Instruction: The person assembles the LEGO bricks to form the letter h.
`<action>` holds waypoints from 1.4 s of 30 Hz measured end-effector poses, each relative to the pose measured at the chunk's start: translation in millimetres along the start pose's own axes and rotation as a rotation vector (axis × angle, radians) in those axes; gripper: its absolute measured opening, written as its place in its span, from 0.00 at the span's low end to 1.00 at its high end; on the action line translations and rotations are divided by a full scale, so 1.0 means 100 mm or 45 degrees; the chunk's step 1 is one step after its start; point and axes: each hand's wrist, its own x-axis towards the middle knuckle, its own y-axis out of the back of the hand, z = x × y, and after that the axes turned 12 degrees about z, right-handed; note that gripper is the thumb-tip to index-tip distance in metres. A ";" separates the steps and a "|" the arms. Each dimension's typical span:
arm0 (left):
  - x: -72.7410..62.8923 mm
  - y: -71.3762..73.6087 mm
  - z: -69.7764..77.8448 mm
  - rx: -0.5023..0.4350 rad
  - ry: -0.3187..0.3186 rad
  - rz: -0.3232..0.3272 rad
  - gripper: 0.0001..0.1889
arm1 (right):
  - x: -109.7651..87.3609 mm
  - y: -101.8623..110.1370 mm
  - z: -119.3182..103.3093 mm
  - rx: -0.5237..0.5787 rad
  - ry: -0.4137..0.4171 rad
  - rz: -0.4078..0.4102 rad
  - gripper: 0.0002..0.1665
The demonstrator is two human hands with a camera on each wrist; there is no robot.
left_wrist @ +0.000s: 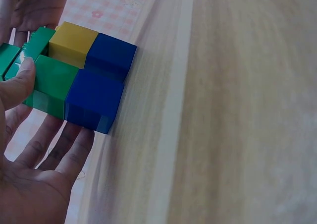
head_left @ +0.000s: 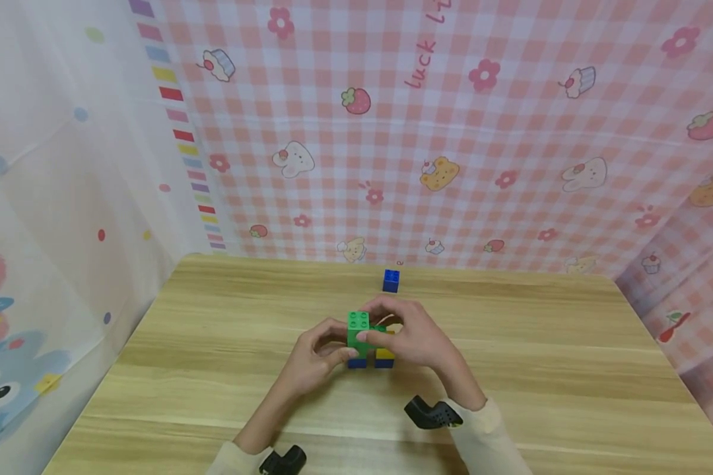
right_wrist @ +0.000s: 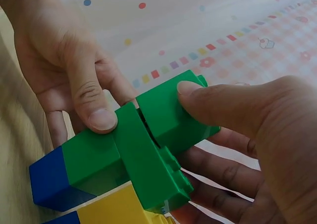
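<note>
A small toy-brick build stands on the table. Its two legs are a lower green brick (right_wrist: 94, 157) on a blue brick (left_wrist: 94, 100), and a yellow brick (left_wrist: 73, 43) on a second blue brick (left_wrist: 111, 55). Across them lies a longer, flatter green brick (right_wrist: 146, 157). At one end sits another green brick (right_wrist: 173, 112), with a narrow dark gap beneath it. My right hand (head_left: 418, 333) pinches this top brick between thumb and fingers. From the other side my left hand (head_left: 309, 359) grips the build, its thumb on the green bricks near their joint.
Behind the hands, a separate blue brick (head_left: 391, 282) stands near the back of the wooden table (head_left: 214, 343). A pink checked cloth (head_left: 356, 145) hangs along the back edge, and a white patterned cloth (head_left: 95, 198) hangs at the left. Both wrists carry black camera mounts.
</note>
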 end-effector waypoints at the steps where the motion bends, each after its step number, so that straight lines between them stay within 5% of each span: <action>1: 0.00 0.00 0.00 0.002 0.001 0.001 0.16 | 0.00 0.00 0.00 -0.006 0.003 0.001 0.17; 27: 0.02 0.00 0.12 0.036 0.010 0.013 0.16 | -0.04 -0.03 -0.11 -0.101 0.019 0.029 0.15; 42: 0.01 -0.05 0.19 0.002 -0.060 0.027 0.15 | -0.05 0.08 -0.05 -0.110 0.053 -0.062 0.19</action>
